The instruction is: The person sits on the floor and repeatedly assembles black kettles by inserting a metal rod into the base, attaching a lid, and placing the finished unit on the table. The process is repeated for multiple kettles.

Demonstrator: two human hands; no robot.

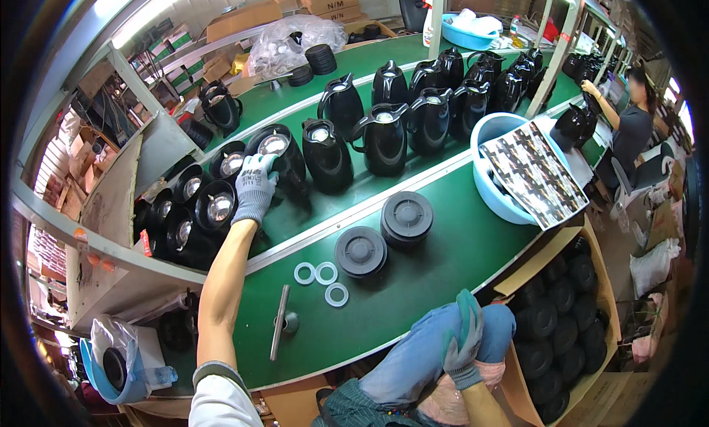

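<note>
A gloved left hand (256,182) reaches across a green surface (458,257) to a black jug (291,158) with a silvery inside, which stands at the left end of the jug rows, beside a cluster of round black vessels (218,205) with silver centres. Its fingers bend over the jug's near rim, perhaps to steady it; whether they grip firmly cannot be told. The gloved right hand (464,338) lies on a jeans-clad knee (428,338), apparently at rest, fingers loosely extended and nothing visible in them. Other black jugs (385,143) stand upright in rows beyond a pale rail (347,211), probably for order. Nearer, two stacks of dark grey lids (360,251) and three pale rings (337,295) seem set down for easy reach, beside a metal bar (280,322) whose purpose is unclear. At right, a patterned panel (533,172) lies across a blue basin (484,183), hiding most of its contents. Below, an open carton (609,331) holds black round parts, their lower layers out of sight. The left hand covers part of the jug's rim, and its thumb's exact contact is hard to make out. Far right, a co-worker (631,128) handles dark items too small to identify.
</note>
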